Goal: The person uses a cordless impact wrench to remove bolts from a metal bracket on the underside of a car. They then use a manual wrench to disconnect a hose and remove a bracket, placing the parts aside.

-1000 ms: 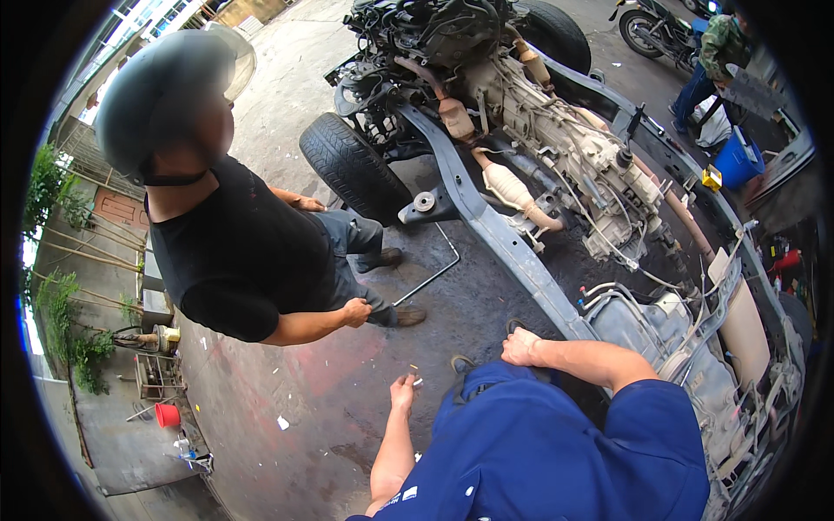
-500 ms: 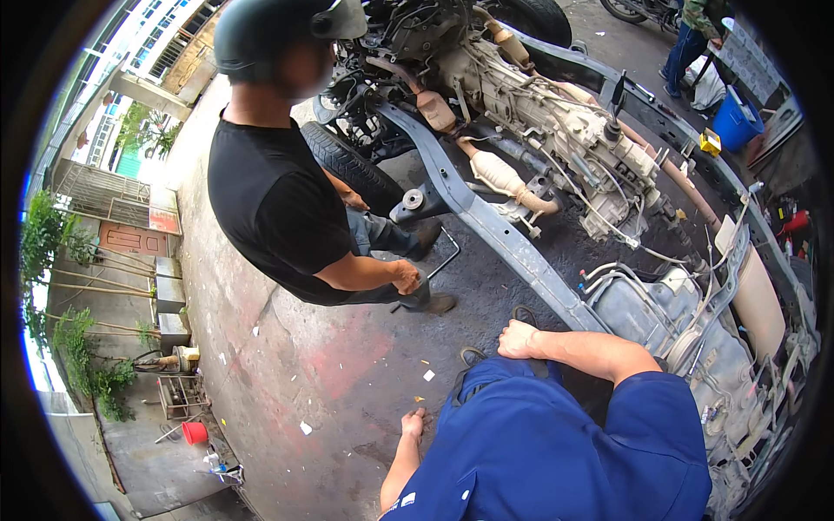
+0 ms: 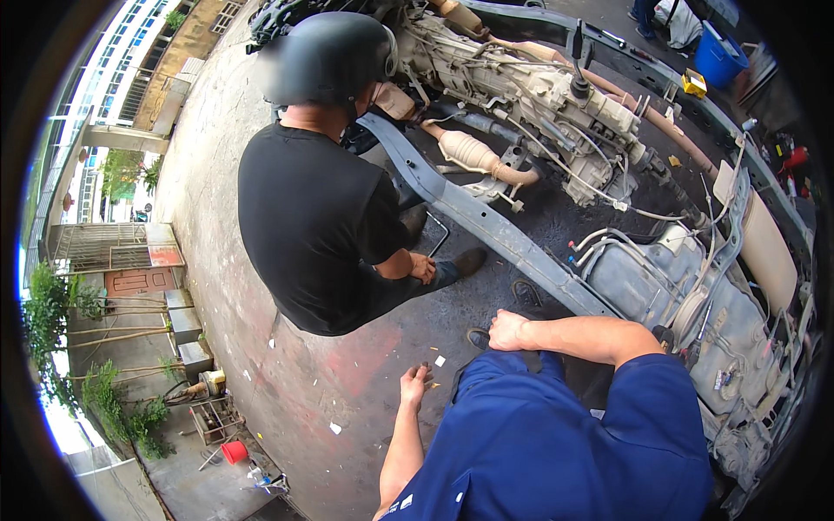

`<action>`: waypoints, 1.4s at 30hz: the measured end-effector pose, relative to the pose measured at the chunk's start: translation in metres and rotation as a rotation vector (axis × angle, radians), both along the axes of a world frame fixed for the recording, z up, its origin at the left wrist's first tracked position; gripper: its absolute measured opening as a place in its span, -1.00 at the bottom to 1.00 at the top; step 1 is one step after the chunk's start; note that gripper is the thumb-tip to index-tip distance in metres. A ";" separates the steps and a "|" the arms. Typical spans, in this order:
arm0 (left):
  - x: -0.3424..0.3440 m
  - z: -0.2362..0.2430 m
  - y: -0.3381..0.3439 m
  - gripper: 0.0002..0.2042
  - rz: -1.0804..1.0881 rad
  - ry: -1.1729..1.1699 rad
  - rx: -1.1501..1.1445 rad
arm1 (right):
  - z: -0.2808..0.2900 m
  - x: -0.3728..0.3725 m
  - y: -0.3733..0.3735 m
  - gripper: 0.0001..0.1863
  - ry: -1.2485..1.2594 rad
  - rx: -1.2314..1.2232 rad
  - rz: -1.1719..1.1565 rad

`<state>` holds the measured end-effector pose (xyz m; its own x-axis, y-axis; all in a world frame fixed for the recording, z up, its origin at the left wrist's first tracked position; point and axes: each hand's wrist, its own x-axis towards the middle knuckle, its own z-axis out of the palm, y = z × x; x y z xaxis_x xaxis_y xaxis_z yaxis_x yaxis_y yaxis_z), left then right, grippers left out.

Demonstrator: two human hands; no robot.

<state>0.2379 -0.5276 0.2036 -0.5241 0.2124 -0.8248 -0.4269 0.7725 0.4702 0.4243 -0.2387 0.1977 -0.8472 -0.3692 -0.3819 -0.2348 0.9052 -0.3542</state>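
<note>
My right hand [image 3: 506, 330] is closed in a fist in front of my waist, back of the hand up; its inside is hidden. Low on my left side, my left hand [image 3: 416, 382] hangs over the concrete with fingers loosely bent and nothing visible in it. Nearest my right fist is the grey frame rail [image 3: 499, 239] of a stripped vehicle chassis, apart from it. A co-worker in a black shirt [image 3: 317, 226] and dark helmet stands at my front left. That person's hand [image 3: 421, 267] grips a thin L-shaped metal bar [image 3: 446, 233].
Inside the chassis lie a dusty gearbox [image 3: 556, 113], an exhaust canister [image 3: 469, 152] and a grey fuel tank [image 3: 634, 278]. A blue bucket [image 3: 720, 57] and a yellow box [image 3: 693, 83] are beyond. Scraps of paper [image 3: 335, 428] dot the ground; a red bucket [image 3: 234, 451] stands far left.
The co-worker has turned away and bent forward, both hands now near each other. My left hand has risen slightly and its fingers have loosened. The view has shifted; my right fist stays closed.
</note>
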 end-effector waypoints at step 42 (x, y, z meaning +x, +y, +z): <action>0.003 -0.021 -0.014 -0.62 -0.581 0.039 -0.274 | -0.028 0.057 0.061 -0.58 0.114 -0.453 -1.092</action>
